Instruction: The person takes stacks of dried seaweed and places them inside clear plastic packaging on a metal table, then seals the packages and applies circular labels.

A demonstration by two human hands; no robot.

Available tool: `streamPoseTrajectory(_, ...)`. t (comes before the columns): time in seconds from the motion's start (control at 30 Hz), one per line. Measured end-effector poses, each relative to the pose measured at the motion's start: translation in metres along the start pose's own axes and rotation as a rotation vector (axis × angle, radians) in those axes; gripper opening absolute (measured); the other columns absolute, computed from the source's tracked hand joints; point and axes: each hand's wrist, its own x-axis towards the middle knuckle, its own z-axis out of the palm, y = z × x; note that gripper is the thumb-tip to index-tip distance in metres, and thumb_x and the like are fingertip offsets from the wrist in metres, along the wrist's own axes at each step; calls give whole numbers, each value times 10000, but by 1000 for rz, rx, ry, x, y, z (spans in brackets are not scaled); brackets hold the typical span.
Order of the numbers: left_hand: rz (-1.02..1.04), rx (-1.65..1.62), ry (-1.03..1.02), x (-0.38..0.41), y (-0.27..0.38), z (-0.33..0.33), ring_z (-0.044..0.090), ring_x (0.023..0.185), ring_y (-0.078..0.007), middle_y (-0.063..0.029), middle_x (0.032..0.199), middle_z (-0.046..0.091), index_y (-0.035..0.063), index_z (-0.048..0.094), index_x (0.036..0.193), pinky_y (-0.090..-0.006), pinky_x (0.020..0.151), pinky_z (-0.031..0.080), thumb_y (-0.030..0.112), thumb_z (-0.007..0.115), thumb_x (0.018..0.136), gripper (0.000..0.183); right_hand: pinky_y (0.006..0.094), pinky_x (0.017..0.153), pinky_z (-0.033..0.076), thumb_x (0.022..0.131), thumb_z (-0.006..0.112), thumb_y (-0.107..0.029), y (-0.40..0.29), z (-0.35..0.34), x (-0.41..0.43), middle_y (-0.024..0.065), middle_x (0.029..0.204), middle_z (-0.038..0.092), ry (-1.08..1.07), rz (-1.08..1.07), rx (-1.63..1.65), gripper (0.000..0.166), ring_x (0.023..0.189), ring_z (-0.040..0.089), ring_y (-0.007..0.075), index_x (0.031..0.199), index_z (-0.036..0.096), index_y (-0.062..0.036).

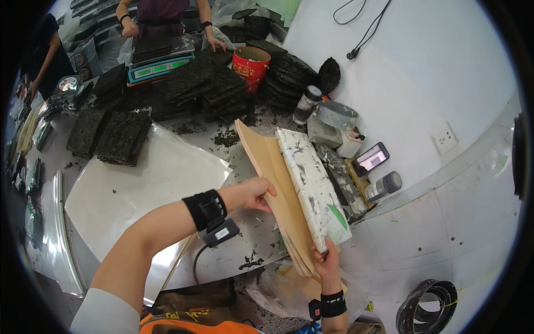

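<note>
A stack of brown kraft paper sheets (288, 208) is held up at a slant, curved along its length. My left hand (257, 194) grips its left edge, thumb on top. My right hand (326, 259) pinches the near end of the paper, right by the lower corner of a long white wrapped block (308, 183). Dark marks and a green leaf print show on that block, which lies along the paper's right side. What my right fingertips touch underneath is hidden. To the left, a large pale sheet (142, 188) lies flat on the metal table (246, 234).
Dark seaweed stacks (121, 137) and larger piles (196, 87) lie beyond, near a digital scale (160, 69) and red bucket (251, 67). A person (160, 16) stands opposite. On the right are a jar (307, 104), tape roll (337, 115), phone (370, 158) and bottle (384, 185).
</note>
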Motion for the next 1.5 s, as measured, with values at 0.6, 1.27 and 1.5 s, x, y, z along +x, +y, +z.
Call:
streamPoseTrajectory(0.6, 1149, 1656, 415, 27, -33, 112, 378, 1442, -444, -329, 1560, 324, -103, 468, 1351, -581, 1057, 441, 574, 645, 922, 821, 495, 882, 554, 958, 644, -290, 34, -185, -40, 215, 1278, 648, 45, -571, -1450, 476, 1123, 649, 387, 1340, 590, -12)
streamPoseTrajectory(1.27, 765, 2027, 277, 158, 66, 96, 344, 1472, -432, -250, 1535, 436, 90, 552, 1433, -640, 1156, 266, 696, 569, 887, 816, 402, 1008, 507, 969, 594, -74, 42, -42, -19, 160, 1375, 559, 363, -497, -19, 602, 1208, 596, 278, 1521, 354, -51)
streamPoseTrajectory(1.5, 1132, 1670, 159, 160, 75, 78, 428, 1391, -424, -239, 1442, 506, 0, 487, 1403, -563, 1139, 345, 410, 776, 846, 750, 419, 1028, 507, 978, 568, -90, 22, -40, -10, 178, 1423, 536, 299, -488, 57, 588, 1237, 597, 304, 1521, 353, -22)
